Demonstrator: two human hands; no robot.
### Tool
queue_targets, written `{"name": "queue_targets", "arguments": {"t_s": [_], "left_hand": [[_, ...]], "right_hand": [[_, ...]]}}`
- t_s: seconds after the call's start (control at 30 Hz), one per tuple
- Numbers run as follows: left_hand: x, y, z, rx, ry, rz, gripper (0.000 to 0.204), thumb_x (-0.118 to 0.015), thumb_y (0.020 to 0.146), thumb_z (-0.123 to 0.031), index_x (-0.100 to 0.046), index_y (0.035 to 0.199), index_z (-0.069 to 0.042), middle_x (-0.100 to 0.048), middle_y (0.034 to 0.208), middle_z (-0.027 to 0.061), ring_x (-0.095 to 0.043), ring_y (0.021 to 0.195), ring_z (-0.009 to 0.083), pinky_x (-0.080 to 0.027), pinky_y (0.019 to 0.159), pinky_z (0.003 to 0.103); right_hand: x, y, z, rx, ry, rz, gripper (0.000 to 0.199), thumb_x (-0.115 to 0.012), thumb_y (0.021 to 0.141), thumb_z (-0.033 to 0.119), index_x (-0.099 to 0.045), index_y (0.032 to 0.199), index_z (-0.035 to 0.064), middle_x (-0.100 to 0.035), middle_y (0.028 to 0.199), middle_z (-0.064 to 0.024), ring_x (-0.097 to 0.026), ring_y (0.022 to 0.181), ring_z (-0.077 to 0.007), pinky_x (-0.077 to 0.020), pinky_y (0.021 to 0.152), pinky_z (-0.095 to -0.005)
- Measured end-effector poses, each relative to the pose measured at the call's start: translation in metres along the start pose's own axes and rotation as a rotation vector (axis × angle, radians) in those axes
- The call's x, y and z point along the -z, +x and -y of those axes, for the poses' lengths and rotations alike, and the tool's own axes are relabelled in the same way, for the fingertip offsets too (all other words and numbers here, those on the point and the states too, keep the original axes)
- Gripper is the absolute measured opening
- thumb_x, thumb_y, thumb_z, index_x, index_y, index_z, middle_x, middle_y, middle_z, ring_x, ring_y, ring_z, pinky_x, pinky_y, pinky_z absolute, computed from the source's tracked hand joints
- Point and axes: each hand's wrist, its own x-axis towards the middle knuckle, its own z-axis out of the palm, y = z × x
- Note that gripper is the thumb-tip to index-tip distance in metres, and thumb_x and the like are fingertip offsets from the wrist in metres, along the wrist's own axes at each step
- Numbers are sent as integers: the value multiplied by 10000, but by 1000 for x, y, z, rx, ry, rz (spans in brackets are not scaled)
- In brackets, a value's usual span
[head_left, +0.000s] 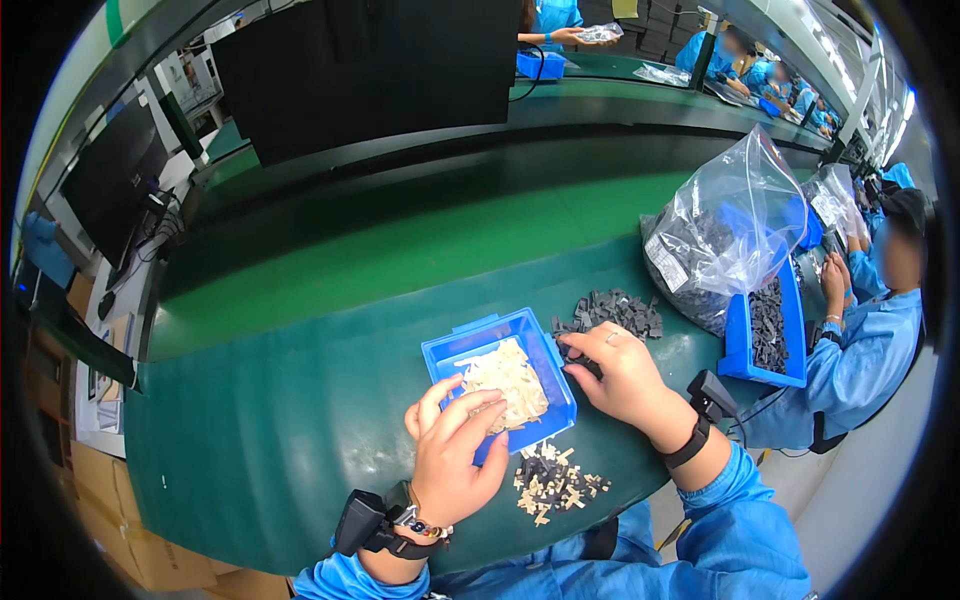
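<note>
A blue plastic bin [560, 407] holds a heap of small cream-coloured pieces [512, 378]. Over its near left side is my left hand [455, 465], fingers spread and curved, tips at the cream pieces; I see nothing held in them. Just right of the bin, my right hand [625, 380] pinches at small dark grey pieces, thumb and forefinger bent around them. Beyond those fingers lies a loose pile of dark grey pieces [622, 312]. Nearer to me, a mixed pile of cream and dark pieces [555, 482], some apparently joined, lies on the green mat [270, 420].
A large clear bag of dark pieces [700, 240] stands at the right, beside another blue bin [738, 345] of dark pieces. A co-worker [870, 330] sits beyond it. A black monitor [365, 75] rises at the back; cardboard boxes [130, 515] stand lower left.
</note>
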Motion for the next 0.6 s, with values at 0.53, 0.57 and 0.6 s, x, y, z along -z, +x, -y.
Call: {"name": "queue_targets", "arguments": {"t_s": [0.53, 0.57, 0.6], "left_hand": [[2, -2, -1, -58, -57, -133, 180, -706, 784, -27, -725, 957, -75, -739, 915, 34, -675, 982, 230, -382, 961, 459], [2, -1, 0, -56, -58, -130, 180, -706, 784, -27, -725, 957, -75, -739, 915, 34, -675, 982, 230, -382, 961, 459], [3, -1, 2, -46, -59, -151, 174, -692, 789, -9, -718, 954, -60, -735, 913, 48, -673, 971, 244, -399, 953, 455]], "right_hand": [[7, 19, 40, -109, 588, -63, 430, -669, 814, -51, -573, 1229, 10, -681, 835, -41, -639, 764, -120, -450, 675, -264], [10, 17, 37, -98, 586, -84, 432, -663, 813, -56, -574, 1230, 13, -682, 834, -38, -640, 764, -124, -453, 679, -263], [11, 16, 34, -88, 587, -100, 434, -657, 811, -60, -574, 1231, 16, -684, 833, -35, -642, 765, -128, -456, 683, -261]]}}
